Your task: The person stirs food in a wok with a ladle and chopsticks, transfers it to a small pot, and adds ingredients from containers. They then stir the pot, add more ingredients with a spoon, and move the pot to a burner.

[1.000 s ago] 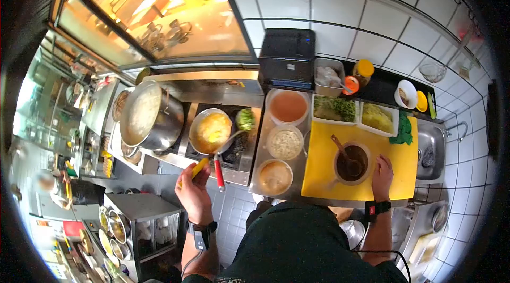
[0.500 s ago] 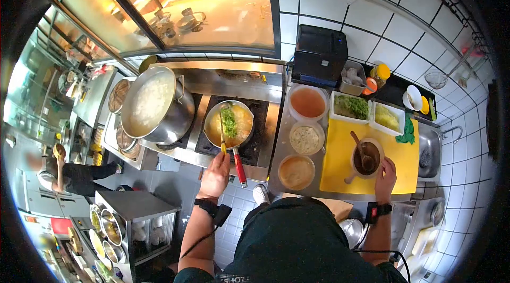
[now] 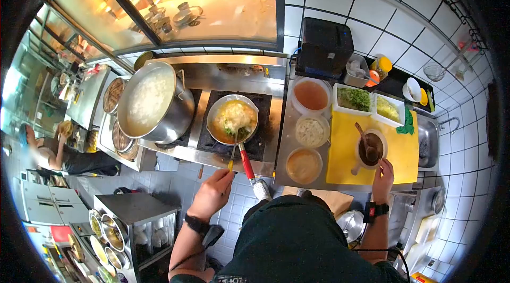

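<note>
My left hand [image 3: 212, 195] is closed around a yellow-handled utensil [image 3: 231, 164] with a thin metal shaft. The head of that utensil is sunk in the food, so its shape is hidden. It dips into a metal pan [image 3: 211, 130] on the burner, where chopped greens [image 3: 241, 133] lie in a yellowish, creamy mixture [image 3: 234, 115]. The pan's red handle [image 3: 246, 163] points toward me, untouched. At the right, my right hand [image 3: 382, 179] has its fingers closed at the rim of a pale pot [image 3: 383, 145] holding dark sauce and a wooden spoon [image 3: 362, 134].
A tall stockpot [image 3: 183, 113] of cloudy liquid stands left of the pan. Three round tubs [image 3: 304, 166] line the counter beside the yellow board [image 3: 340, 153]. White trays of chopped vegetables [image 3: 355, 99] sit behind it. Another person [image 3: 66, 155] works far left.
My left hand has drawn the utensil back toward me, and the greens have moved from the pan's middle to its near side. My right hand stays by the pot.
</note>
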